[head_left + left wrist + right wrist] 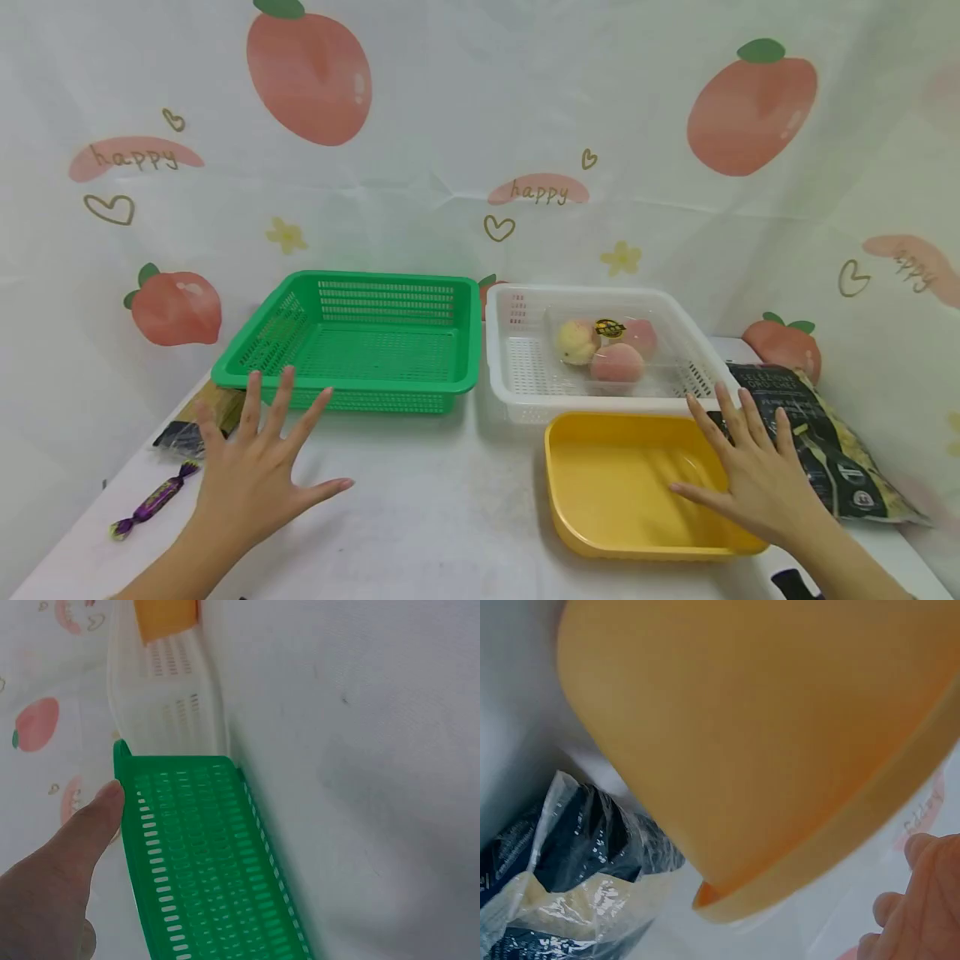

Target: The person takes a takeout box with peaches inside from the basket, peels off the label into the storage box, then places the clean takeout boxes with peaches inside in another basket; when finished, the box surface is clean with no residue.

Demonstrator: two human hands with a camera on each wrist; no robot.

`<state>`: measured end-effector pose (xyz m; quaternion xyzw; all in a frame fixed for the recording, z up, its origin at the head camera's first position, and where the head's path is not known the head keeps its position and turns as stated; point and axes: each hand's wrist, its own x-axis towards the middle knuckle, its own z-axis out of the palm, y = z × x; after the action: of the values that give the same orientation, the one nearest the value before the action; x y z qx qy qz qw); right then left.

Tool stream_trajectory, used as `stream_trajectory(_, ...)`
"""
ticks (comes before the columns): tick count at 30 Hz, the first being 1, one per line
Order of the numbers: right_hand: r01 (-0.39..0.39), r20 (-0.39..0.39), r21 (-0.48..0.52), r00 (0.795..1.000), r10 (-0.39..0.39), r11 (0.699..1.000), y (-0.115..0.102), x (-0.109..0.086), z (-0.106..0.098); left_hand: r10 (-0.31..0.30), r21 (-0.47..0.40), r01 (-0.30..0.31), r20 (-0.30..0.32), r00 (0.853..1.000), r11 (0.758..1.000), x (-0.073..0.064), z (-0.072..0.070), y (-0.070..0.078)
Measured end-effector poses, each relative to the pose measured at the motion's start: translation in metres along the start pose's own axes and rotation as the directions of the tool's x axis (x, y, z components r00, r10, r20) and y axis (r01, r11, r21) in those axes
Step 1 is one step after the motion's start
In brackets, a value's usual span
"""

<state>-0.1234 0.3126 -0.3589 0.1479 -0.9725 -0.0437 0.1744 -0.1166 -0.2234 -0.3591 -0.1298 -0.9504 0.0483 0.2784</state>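
Observation:
My left hand (pixel 251 471) is held with its fingers straight and spread, in front of the green basket (pixel 345 386) in the head view, and holds nothing. A purple wrapped candy (pixel 156 502) lies left of it on the table. My right hand (pixel 757 475), fingers also spread and holding nothing, overlaps the right side of the yellow basin (pixel 615 483) in the head view. In the right wrist view the side of the yellow basin (pixel 742 735) fills most of the picture, with the right hand's fingertips (pixel 889 907) at the lower right.
A white basket (pixel 525 367) behind the yellow basin holds a clear tray of peaches (pixel 617 362). At the right lies a black food bag (pixel 840 467). Another bag (pixel 225 406) lies partly behind the left hand. A printed cloth (pixel 450 100) hangs behind the white table (pixel 420 517).

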Motion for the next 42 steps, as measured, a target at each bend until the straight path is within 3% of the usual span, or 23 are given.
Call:
stream_trajectory(3,-0.016,0.025,0.002,1.000,0.016,1.000,0.002,0.005,-0.003,0.005,-0.009,-0.004,0.009,1.000,1.000,0.005,0.001,0.002)
stream_trajectory(10,-0.048,0.056,0.047,0.997,0.045,0.998,0.012,0.020,-0.010,0.042,-0.039,-0.045,-0.065,0.997,0.998,0.032,0.012,0.018)
stream_trajectory(20,-0.052,0.058,0.028,0.997,0.050,0.998,0.026,0.039,-0.026,0.081,-0.080,-0.082,-0.009,0.997,0.993,0.071,0.018,0.049)
stream_trajectory(26,-0.085,0.086,0.084,0.993,0.078,0.993,0.037,0.056,-0.031,0.048,-0.111,-0.039,0.078,0.996,0.993,0.094,0.019,0.065)
stream_trajectory(33,-0.133,0.135,0.116,0.984,0.117,0.984,0.052,0.078,-0.027,0.037,-0.248,0.023,0.235,0.971,0.969,0.116,0.021,0.085)
stream_trajectory(38,-0.188,0.185,0.197,0.971,0.151,0.962,0.061,0.098,-0.027,0.040,-0.329,0.049,0.261,0.965,0.943,0.134,0.022,0.098)
stream_trajectory(42,-0.237,0.267,0.276,0.950,0.162,0.932,0.067,0.117,-0.030,0.073,-0.340,0.020,0.258,0.963,0.940,0.149,0.021,0.110)
